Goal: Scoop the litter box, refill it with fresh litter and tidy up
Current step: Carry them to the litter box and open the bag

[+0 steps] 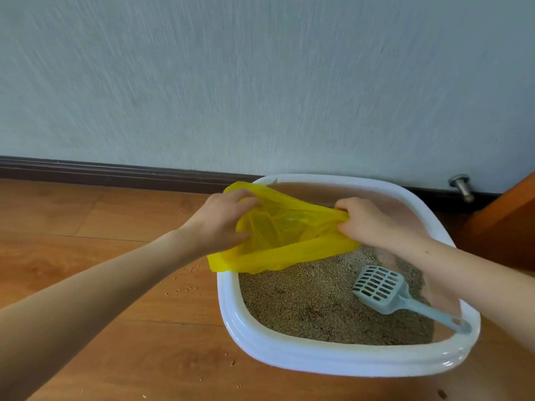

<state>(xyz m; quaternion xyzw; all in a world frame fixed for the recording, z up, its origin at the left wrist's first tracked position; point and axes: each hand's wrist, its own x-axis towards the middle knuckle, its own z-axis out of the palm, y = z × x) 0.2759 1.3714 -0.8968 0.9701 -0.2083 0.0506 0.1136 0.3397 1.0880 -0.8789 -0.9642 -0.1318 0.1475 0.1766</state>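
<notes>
Left hand (223, 219) and right hand (366, 222) each grip the yellow bag (285, 241) rim between them; thin, floppy, slippery, so likely hold near the opening.

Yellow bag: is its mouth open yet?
Open. Left hand and right hand grip opposite edges of the yellow bag, pulling its mouth apart, showing the inside.

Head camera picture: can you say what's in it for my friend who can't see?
Two hands, left and right, pull a yellow bag open over a white litter box. A grey scoop lies on the litter, and spilled grains dot the wooden floor.
</notes>
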